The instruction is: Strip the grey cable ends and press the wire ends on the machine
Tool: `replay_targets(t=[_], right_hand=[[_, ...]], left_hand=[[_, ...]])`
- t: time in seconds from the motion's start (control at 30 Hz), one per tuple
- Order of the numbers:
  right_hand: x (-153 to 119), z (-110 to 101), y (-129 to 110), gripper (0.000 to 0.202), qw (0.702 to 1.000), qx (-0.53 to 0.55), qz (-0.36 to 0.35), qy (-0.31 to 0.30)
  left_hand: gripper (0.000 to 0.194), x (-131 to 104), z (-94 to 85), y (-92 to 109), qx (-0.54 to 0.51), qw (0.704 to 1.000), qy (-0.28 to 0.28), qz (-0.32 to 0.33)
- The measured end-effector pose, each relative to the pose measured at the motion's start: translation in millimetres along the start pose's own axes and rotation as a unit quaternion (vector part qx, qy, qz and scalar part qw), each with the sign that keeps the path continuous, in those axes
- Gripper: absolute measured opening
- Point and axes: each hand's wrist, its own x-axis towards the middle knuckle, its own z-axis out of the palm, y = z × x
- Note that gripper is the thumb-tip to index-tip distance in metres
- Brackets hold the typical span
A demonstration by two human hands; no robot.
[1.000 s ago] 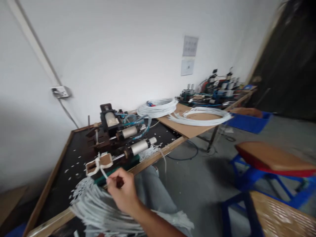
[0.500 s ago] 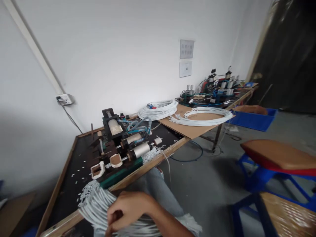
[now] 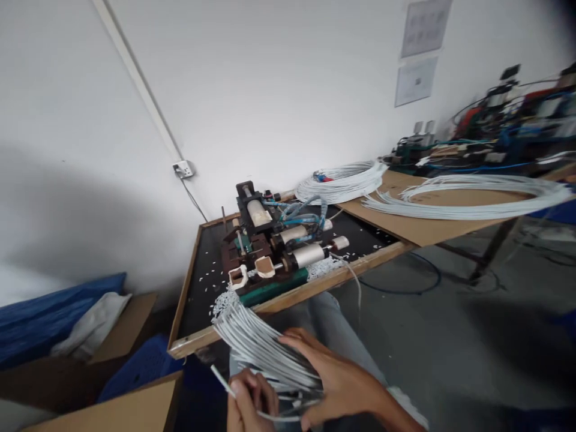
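Observation:
A thick bundle of white cables (image 3: 265, 345) lies across the person's lap, its near ends resting on the table's front edge. Low in the view, my left hand (image 3: 252, 399) is closed on a single white cable, whose end sticks out to the upper left. My right hand (image 3: 335, 378) lies over the right part of the bundle with thumb and fingers spread apart. Past the bundle stands a machine with silver cylinders (image 3: 309, 255), two white-rimmed pads and a green base (image 3: 274, 288).
Small white clippings (image 3: 225, 303) are scattered on the black tabletop (image 3: 198, 294). Coiled white cables (image 3: 342, 183) and another coil on cardboard (image 3: 418, 228) lie to the right. Open cardboard boxes (image 3: 112, 408) and a blue crate (image 3: 135, 366) are at lower left.
The view has swung left, so the table appears further right and the boxes show. My left hand has come into view with a single cable. My right hand has moved right along the bundle and spread.

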Motion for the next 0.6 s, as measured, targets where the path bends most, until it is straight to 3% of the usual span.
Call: replay_targets(t=[0.07,0.2,0.23,0.3,0.37,0.47,0.53,0.6], right_hand=[[-8.3,14.6,3.4,0.088,1.000,0.012,0.021,0.015],[-9.1,32.2,3.4,0.012,0.998,0.011,-0.014,0.052],[-7.2,33.5,3.9,0.006,0.997,0.014,-0.033,0.072],[-2.6,33.8,7.1,0.014,0.988,0.031,-0.074,0.133],[2.6,33.5,12.9,0.018,0.972,0.055,-0.107,0.204],[11.7,35.1,19.9,0.024,0.955,0.084,-0.116,0.261],[19.4,37.1,20.3,0.026,0.950,0.098,-0.111,0.273],[28.2,38.7,17.2,0.026,0.946,0.103,-0.120,0.282]], left_hand=[[0.043,4.1,3.6,0.9,0.025,1.000,-0.005,-0.006],[0.052,19.2,14.2,5.0,0.116,0.992,-0.039,-0.018],[0.053,23.3,16.5,6.7,0.140,0.989,-0.050,-0.015],[0.054,31.1,17.5,10.9,0.209,0.975,-0.081,0.008],[0.052,38.3,11.1,13.9,0.298,0.945,-0.114,0.071],[0.039,45.8,-11.7,9.0,0.387,0.878,-0.127,0.251],[0.026,45.7,-29.5,-2.1,0.425,0.817,-0.128,0.367],[0.025,40.6,-44.0,-16.6,0.445,0.780,-0.135,0.419]])
